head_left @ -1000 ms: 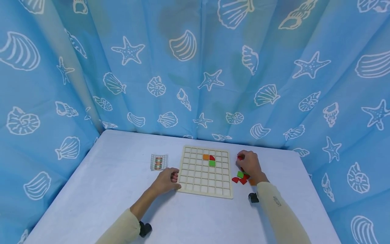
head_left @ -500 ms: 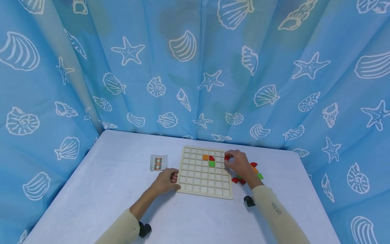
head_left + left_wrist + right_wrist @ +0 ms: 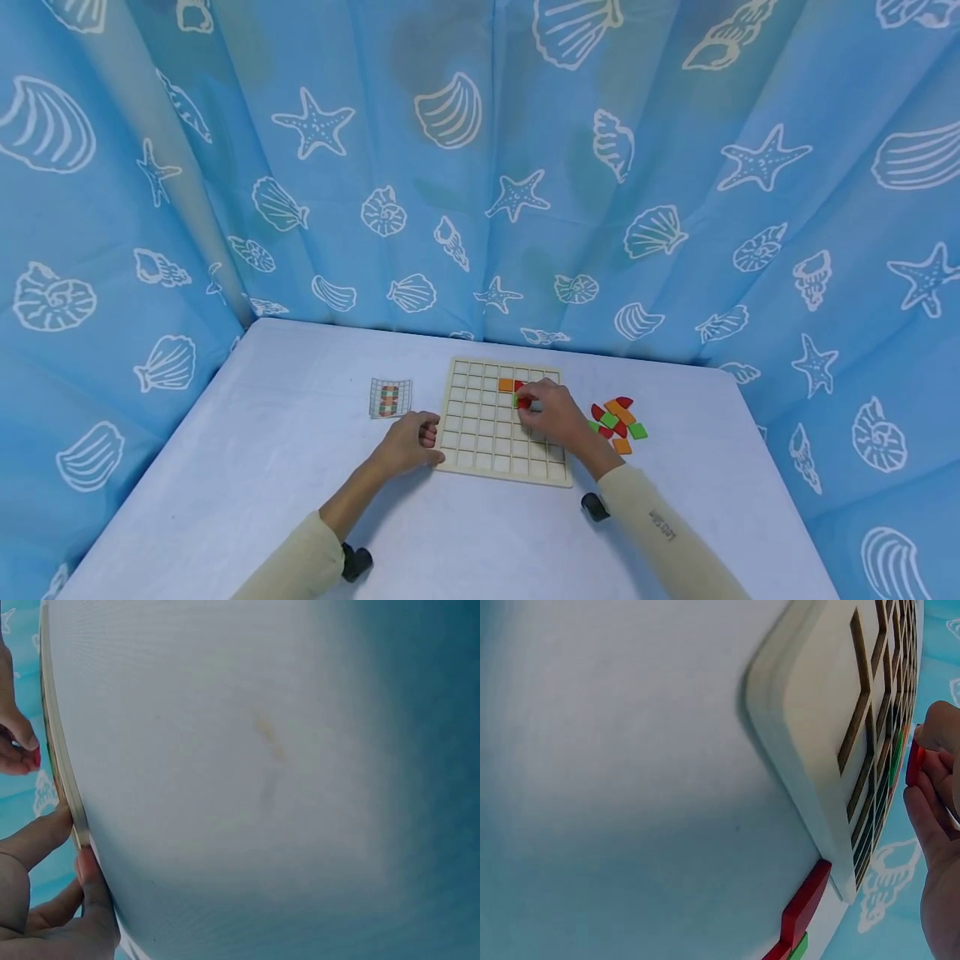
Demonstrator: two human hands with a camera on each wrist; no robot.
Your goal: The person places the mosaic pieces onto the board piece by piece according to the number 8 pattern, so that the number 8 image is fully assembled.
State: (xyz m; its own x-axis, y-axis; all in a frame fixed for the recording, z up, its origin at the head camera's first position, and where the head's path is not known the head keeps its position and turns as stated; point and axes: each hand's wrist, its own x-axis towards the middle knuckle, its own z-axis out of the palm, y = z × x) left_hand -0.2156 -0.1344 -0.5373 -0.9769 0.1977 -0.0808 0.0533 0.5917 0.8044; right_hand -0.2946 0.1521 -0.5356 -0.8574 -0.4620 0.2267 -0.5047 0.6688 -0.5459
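My left hand [image 3: 408, 446] grips the left edge of a pale wooden grid board [image 3: 467, 460], thumb and fingers pinching its rim in the left wrist view. Over the board's upper right part, my right hand [image 3: 558, 417] pinches a red tile [image 3: 914, 761] between thumb and fingers. In the right wrist view this tile is held just above the grid, near a flat green tile [image 3: 896, 759]. On the board, an orange square tile [image 3: 506, 385] lies beside a red tile [image 3: 519, 385]. The fingers partly cover the red and green tiles in the head view.
A loose pile of red, orange and green tiles [image 3: 621, 410] lies on the white table [image 3: 480, 542], right of the board. Left of the board is a small pattern card [image 3: 390, 398] with a coloured grid. A blue seashell curtain [image 3: 480, 167] surrounds the table.
My right hand has moved left from the tile pile to over the board, carrying the red tile. More of the pile is uncovered. My left hand has stayed on the board's edge.
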